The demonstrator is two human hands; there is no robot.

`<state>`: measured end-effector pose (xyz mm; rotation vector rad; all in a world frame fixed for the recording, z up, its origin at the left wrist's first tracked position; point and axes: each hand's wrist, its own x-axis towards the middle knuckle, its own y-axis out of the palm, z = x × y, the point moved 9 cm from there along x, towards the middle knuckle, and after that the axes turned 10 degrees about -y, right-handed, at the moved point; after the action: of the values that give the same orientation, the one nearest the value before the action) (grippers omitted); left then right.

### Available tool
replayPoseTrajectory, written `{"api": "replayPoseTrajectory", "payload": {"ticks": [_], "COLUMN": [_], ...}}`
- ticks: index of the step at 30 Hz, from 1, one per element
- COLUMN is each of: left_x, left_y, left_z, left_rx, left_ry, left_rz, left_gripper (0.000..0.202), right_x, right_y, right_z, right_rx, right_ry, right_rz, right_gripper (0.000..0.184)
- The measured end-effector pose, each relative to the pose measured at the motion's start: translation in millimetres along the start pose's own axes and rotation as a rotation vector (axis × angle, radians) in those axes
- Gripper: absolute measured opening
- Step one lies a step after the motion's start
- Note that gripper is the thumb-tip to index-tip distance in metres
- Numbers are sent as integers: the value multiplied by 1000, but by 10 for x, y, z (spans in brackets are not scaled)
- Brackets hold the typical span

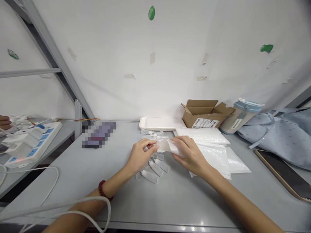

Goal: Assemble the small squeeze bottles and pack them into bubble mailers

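Note:
My right hand point(189, 154) is closed around a small white bubble mailer point(174, 148), its mouth turned to the left. At that mouth, the thumb and fingertips of my left hand point(141, 154) are pinched together on the edge or flap. Whether anything is inside the mailer cannot be made out. Below and between the hands lie several small clear plastic bottles point(150, 176), some with thin loops at one end. More of them point(147, 132) rest just beyond my fingers. A pile of flat white bubble mailers point(215, 158) spreads beside and behind my right hand.
At the back stand a white tray-like stack point(162, 123), an open cardboard box point(206, 113) and a blue-lidded cup point(240, 116). A phone point(286, 174) and a pale blue cloth bag point(279, 136) lie right. White cables point(107, 207) cross the left forearm; another person's hand point(5, 123) shows far left, near a power strip point(46, 139).

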<state>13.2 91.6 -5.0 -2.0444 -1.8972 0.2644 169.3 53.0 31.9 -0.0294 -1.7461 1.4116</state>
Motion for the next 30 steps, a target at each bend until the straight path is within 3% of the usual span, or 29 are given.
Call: {"api": "replayPoseTrajectory", "payload": {"ticks": [6, 12, 15, 21, 25, 30], "left_x": [-46, -145, -157, -30, -114, -194], "left_y": [36, 280, 284, -55, 21, 146], "left_z": [29, -71, -99, -174, -98, -34], "left_rx": [10, 37, 5, 129, 327, 541], "left_ry": [-67, -66, -77, -61, -76, -30], "left_rz": [-7, 333, 445, 412, 553, 602], "left_gripper": [25, 55, 62, 23, 15, 23], "right_x": [-8, -22, -15, 1, -11, -12], "right_y": [39, 43, 49, -18, -20, -6], "right_z": [10, 31, 59, -15, -73, -75], "right_rx": [1, 23, 34, 21, 9, 4], "right_ry": [-16, -40, -67, -3, 24, 30], "right_rz": [-7, -43, -32, -44, -42, -21], "right_gripper": [36, 38, 38, 35, 34, 34]}}
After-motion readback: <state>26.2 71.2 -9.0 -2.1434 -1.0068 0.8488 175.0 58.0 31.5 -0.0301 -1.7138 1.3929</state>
